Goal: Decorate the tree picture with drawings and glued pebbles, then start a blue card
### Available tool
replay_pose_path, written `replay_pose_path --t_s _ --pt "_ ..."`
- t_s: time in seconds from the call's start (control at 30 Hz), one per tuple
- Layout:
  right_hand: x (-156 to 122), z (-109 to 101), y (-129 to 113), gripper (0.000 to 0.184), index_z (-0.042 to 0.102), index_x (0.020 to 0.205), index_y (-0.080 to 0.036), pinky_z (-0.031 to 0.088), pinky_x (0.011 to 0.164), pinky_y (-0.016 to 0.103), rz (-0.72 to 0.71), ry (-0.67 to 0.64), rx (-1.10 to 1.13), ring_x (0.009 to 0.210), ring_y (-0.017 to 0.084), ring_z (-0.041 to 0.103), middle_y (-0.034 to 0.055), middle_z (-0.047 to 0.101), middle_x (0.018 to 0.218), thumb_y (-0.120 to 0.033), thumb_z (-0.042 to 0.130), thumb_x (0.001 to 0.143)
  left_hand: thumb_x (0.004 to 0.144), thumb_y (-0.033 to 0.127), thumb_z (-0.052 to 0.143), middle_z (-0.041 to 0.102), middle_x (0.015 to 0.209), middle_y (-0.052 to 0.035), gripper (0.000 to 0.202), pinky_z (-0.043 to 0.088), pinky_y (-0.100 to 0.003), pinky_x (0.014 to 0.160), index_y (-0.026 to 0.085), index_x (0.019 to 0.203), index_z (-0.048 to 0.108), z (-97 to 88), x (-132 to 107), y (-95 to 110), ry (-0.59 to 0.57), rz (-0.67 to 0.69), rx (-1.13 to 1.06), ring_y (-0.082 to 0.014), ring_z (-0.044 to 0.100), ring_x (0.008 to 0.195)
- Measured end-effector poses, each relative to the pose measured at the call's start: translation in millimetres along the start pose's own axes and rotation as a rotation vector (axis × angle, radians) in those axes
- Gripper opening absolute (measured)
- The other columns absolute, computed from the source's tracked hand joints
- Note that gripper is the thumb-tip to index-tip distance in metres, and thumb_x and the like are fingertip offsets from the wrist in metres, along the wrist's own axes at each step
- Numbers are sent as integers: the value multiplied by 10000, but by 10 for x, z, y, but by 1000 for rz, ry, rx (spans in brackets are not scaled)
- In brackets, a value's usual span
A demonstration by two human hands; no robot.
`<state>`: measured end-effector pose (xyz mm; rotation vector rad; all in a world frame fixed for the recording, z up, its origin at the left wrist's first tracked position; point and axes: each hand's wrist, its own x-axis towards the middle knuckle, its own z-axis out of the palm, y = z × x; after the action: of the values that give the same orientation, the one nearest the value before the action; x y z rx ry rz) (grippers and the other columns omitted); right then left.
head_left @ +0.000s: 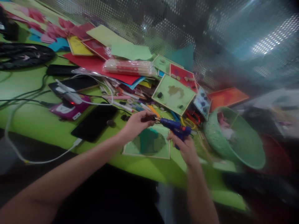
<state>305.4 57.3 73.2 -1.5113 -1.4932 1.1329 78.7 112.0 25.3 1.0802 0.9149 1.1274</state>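
The right grip [187,148] is holding the likely rigid, light glue gun [172,124] by its handle; the left grip [136,125] is pinching a hard-looking dark piece [153,118].

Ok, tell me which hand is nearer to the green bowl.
Right. The right hand, gripping the blue glue gun, is to the left of the green bowl; the left hand is farther left, by the nozzle.

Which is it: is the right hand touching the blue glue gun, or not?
Touching. The head view shows the right hand wrapped around the handle of the blue glue gun, with no gap between them.
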Motion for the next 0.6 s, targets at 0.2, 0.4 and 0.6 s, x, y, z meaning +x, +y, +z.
replay_pose_path --t_s 0.2,0.4,0.6 --pt "-5 -3 1 383 756 769 -180 454 569 278 -12 13 -8 587 148 513 31 659 666 -562 749 794 738 274 805 767 1026 -61 333 539 -338 897 166 1043 725 8 1 2 5 -6 10 -174 695 900" --pt "-8 15 65 380 749 802 -181 444 576 277 -25 -10 -1 611 151 527 48 698 748 -560 744 806 743 277 805 766 1011 -54 305 543 -342 900 179 1021 726 8 3 23 7 12 21 -181 696 908" --pt "4 -10 24 396 748 759 -185 436 563 274 -43 40 -30 583 145 491 18 618 644 -576 720 805 739 276 795 760 991 -50 283 548 -342 878 184 993 711 4 0 25 -13 17 24 -180 688 894"
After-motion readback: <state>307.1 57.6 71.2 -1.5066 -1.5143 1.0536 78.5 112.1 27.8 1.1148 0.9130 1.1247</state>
